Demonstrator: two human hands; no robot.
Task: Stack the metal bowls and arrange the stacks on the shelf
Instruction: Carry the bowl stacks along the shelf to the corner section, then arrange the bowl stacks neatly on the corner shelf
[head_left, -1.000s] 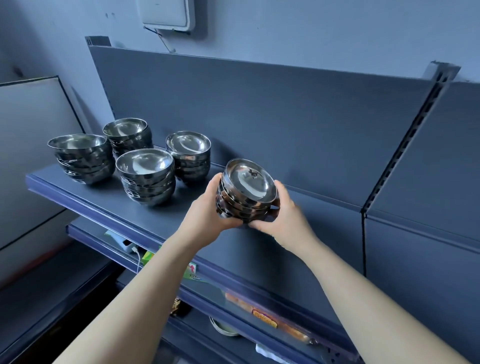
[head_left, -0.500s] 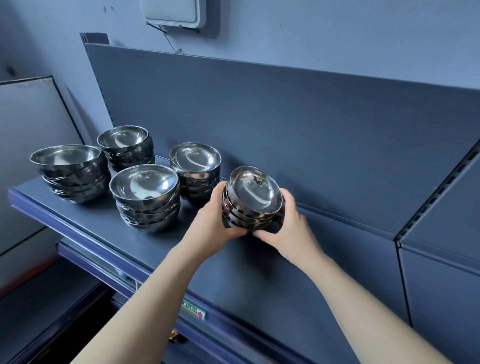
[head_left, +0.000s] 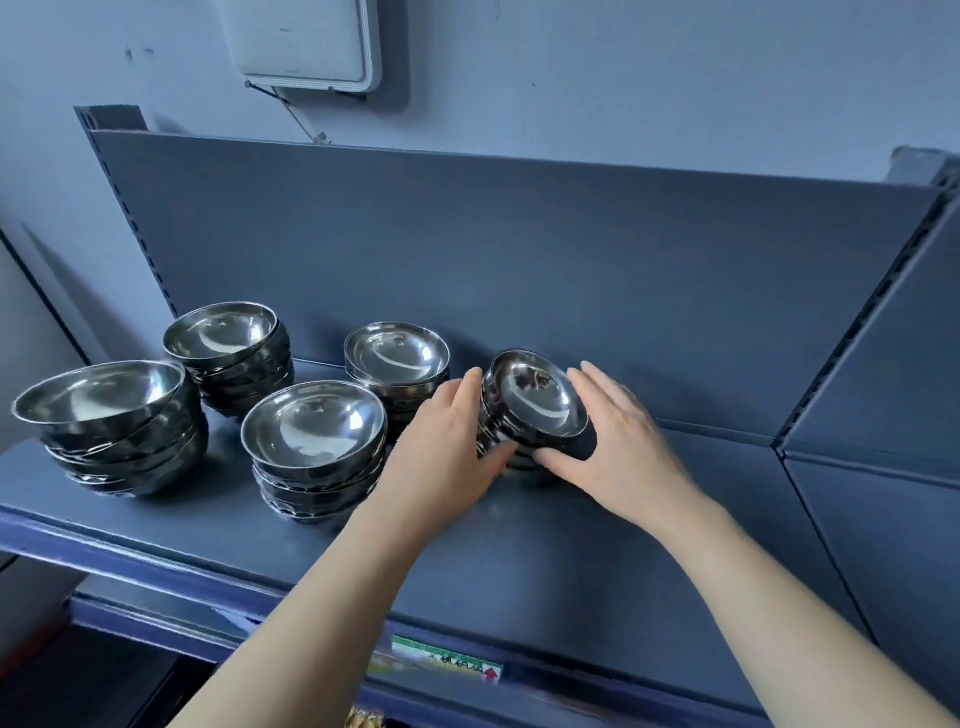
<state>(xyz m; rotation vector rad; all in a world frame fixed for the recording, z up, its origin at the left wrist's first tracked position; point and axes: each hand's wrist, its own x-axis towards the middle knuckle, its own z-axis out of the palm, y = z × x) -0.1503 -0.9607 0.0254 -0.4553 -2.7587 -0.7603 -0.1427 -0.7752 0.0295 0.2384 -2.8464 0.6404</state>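
Five stacks of metal bowls stand on the dark blue shelf (head_left: 519, 561). The rightmost stack (head_left: 535, 405) leans toward me, its base at the shelf surface near the back panel. My left hand (head_left: 447, 452) lies along its left side with straight fingers, thumb touching the front. On the other side, my right hand (head_left: 618, 447) flanks it with straight fingers and its thumb at the lower front. The other stacks are far left (head_left: 98, 426), back left (head_left: 228, 353), front middle (head_left: 317, 452) and back middle (head_left: 397, 364).
The shelf's back panel (head_left: 571, 270) rises just behind the stacks. A slotted upright (head_left: 852, 332) bounds the bay on the right. A white box (head_left: 306, 47) hangs on the wall above. A green price label (head_left: 447, 665) sits on the front edge.
The stack I held has gone down and back onto the shelf, right of the back middle stack. Both hands' fingers have straightened from their grip on it.
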